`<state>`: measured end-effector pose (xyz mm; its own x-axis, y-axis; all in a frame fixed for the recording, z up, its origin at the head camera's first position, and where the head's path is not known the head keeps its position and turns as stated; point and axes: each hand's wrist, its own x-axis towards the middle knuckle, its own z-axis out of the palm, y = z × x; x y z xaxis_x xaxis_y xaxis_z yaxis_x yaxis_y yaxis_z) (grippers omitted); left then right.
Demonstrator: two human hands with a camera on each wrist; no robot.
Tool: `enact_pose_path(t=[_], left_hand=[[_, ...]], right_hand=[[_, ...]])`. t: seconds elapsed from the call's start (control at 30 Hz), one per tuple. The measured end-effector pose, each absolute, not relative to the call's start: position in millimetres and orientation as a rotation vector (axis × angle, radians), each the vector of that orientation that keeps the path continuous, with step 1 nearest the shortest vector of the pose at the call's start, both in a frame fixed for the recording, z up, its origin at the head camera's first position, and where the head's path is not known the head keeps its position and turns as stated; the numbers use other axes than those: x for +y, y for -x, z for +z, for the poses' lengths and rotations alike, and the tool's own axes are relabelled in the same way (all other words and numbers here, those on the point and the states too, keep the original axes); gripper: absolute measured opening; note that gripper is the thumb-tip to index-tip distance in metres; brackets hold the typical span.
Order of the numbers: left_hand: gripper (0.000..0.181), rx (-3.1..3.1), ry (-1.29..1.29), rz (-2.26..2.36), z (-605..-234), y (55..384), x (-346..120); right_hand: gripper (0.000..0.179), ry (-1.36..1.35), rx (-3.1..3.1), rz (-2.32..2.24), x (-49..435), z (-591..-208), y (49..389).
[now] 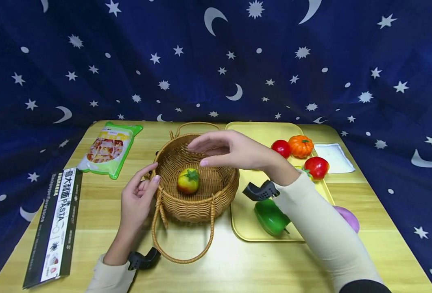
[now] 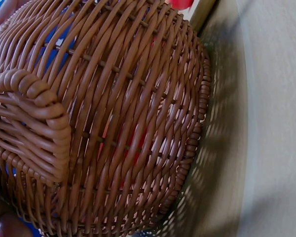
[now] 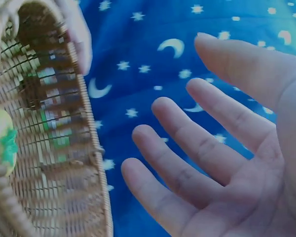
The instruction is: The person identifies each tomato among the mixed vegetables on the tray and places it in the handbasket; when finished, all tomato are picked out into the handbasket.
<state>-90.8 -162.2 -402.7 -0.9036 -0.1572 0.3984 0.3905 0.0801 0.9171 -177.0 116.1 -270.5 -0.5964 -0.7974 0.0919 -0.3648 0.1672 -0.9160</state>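
A round wicker basket (image 1: pixel 186 209) stands mid-table, its front handle folded down toward me. Inside it lies a yellow-red toy tomato (image 1: pixel 187 184) with a green leafy top. My left hand (image 1: pixel 137 199) holds the basket's left rim with thumb and index finger; the woven side (image 2: pixel 123 108) fills the left wrist view. Over the basket's right part hovers my right hand (image 1: pixel 234 148), fingers spread and slightly bent, nothing in it. The right wrist view shows that hand (image 3: pixel 212 163) apart from the rim.
A yellow tray (image 1: pixel 247 234) to the right bears a green bell pepper (image 1: pixel 271 217), an orange pumpkin (image 1: pixel 301 146) and red round produce (image 1: pixel 316 168). Beyond it are a purple item (image 1: pixel 348 217) and a white packet (image 1: pixel 334 158). At left lie a pasta box (image 1: pixel 56 228) and green bag (image 1: pixel 108 148).
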Motion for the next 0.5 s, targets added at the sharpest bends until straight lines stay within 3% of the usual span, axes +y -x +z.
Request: enact_pose_path(t=[0.17, 0.5], left_hand=[[0.034, -1.969, 0.231, -1.888, -404, 91, -162], [0.034, -2.017, 0.23, -1.858, -405, 91, -164]], right_hand=[[0.039, 1.05, 2.141, -1.551, 151, -265, 151], [0.04, 0.704, 2.28, -1.934, 220, -275, 98]])
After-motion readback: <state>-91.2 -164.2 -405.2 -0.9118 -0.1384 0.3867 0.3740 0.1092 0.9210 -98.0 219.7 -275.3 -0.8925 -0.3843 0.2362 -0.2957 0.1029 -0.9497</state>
